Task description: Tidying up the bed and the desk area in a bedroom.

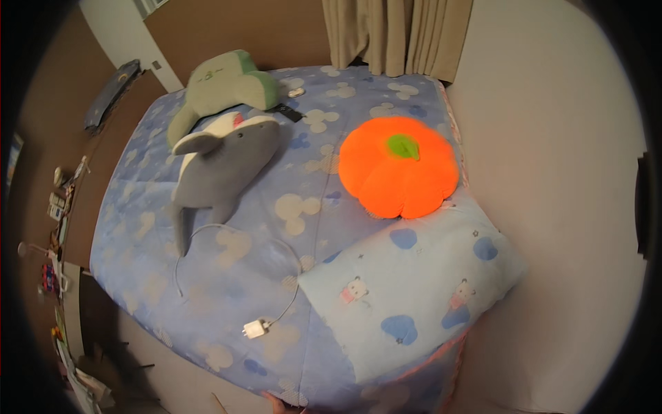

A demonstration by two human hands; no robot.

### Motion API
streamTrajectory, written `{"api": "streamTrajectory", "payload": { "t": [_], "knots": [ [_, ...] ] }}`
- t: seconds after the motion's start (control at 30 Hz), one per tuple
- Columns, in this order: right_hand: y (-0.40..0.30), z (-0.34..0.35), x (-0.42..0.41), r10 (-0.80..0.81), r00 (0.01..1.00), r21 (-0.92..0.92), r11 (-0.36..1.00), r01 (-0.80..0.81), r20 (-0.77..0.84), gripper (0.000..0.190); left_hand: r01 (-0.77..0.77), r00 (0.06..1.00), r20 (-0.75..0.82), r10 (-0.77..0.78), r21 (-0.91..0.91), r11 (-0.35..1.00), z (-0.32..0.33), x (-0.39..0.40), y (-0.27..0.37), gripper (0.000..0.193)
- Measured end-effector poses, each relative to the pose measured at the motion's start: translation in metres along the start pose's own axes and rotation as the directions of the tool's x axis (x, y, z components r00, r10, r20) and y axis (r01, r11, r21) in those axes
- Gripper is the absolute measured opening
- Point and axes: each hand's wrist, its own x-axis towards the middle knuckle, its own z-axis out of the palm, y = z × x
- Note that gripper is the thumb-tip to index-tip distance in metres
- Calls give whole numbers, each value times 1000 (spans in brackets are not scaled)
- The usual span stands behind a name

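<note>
At the bottom rim, a small part of what appears to be my left hand (278, 405) touches or nears the edge of the bed (207, 357); most of it is cut off. My right hand is out of view. Before me on the blue patterned bedspread lie a white charger plug (256, 329) with a thin cable, and a light blue pillow (382, 284) with bear prints. An orange pumpkin-shaped cushion (377, 171) touches the pillow's far side. A grey and white shark plush (222, 171) lies left of it, with a green plush cushion (220, 85) behind.
A dark remote control (289, 112) and a small white object (296, 92) lie near the green plush. A pale wall (558, 207) borders the bed's right side; beige curtains (388, 36) hang at the far end. Left stands a shelf or ledge with small items.
</note>
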Motion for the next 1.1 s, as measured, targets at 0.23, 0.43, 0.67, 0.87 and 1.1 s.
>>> {"api": "streamTrajectory", "payload": {
  "t": [0.23,0.43,0.67,0.87,1.1],
  "knots": [
    [52,-12,-39,-46,988,-158,985,70,151,31,127,991,-73,-115,191,973,-50,-11,5,98],
    [103,-45,-79,-200,903,-542,742,394,381,30,104,994,-18,-107,429,897,-43,-40,30,72],
    [110,34,-102,303,833,-322,933,-160,464,35,80,995,14,-98,473,877,-85,-45,55,75],
    [136,197,-126,181,916,-415,909,-17,358,32,69,990,77,-118,468,881,-172,-96,153,78],
    [227,434,-179,381,782,-629,778,17,493,36,-8,976,-206,76,314,949,-320,-177,346,49]
  ]
}}
